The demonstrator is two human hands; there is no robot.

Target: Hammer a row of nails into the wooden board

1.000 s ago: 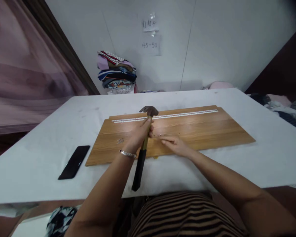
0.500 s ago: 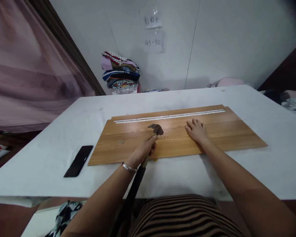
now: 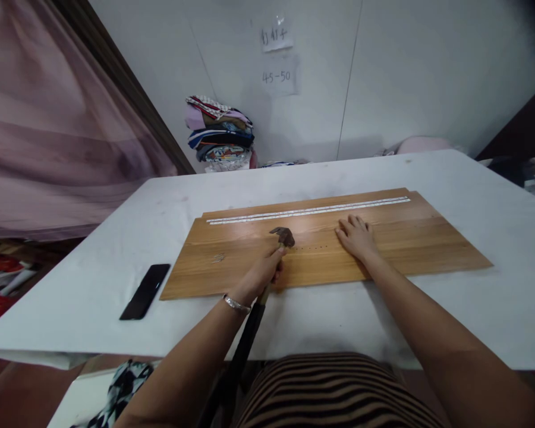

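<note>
My left hand [image 3: 265, 270] is wrapped round the handle of a claw hammer [image 3: 286, 236], close below its metal head. The hammer's long dark grip runs back under my forearm toward my body. Its head is over the wooden board [image 3: 410, 238], by the left end of a short row of small dark nail heads or holes [image 3: 314, 247]. I cannot tell whether the head touches the wood. My right hand [image 3: 356, 236] lies flat on the board to the right of that row, fingers spread, holding nothing. Several loose nails [image 3: 218, 258] lie on the board's left part.
A black phone [image 3: 145, 291] lies on the white table [image 3: 196, 330] left of the board. Two pale strips [image 3: 312, 210] run along the board's far side. Folded clothes [image 3: 222, 131] are stacked against the wall, under paper notes [image 3: 277, 75]. A pink curtain [image 3: 62, 119] hangs at left.
The view has shifted slightly. The hammer head sits a touch lower against the board, and my left hand keeps its hold. My right hand stays in place on the board.
</note>
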